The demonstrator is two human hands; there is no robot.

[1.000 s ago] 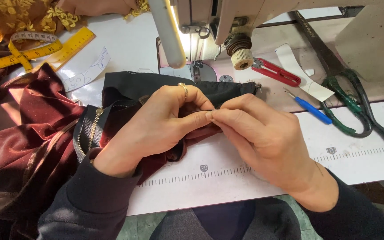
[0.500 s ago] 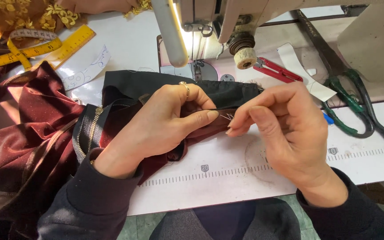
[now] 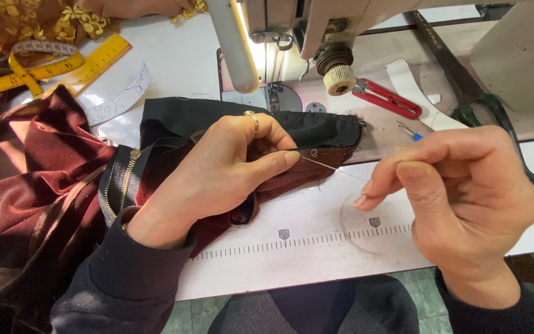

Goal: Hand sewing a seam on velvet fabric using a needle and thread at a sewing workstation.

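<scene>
Centrally, the left hand point(image 3: 217, 179) is pinching the soft, limp dark red fabric point(image 3: 38, 204) at its black edge, while the right hand point(image 3: 465, 192), lower right, is gripping a thin thread point(image 3: 332, 166) between narrowed fingertips. Likely light and floppy, the cloth is best held near the seam; white table point(image 3: 316, 247) below is leaving room.

No packages, signs or screens show. The nearest to labels are 2 small grey number tags point(image 3: 284, 234) on the printed ruler strip point(image 3: 316, 242), a pale band with dark ticks along the white table's front edge, lower centre of the frame; the second tag point(image 3: 374, 222) sits right of the first.
</scene>
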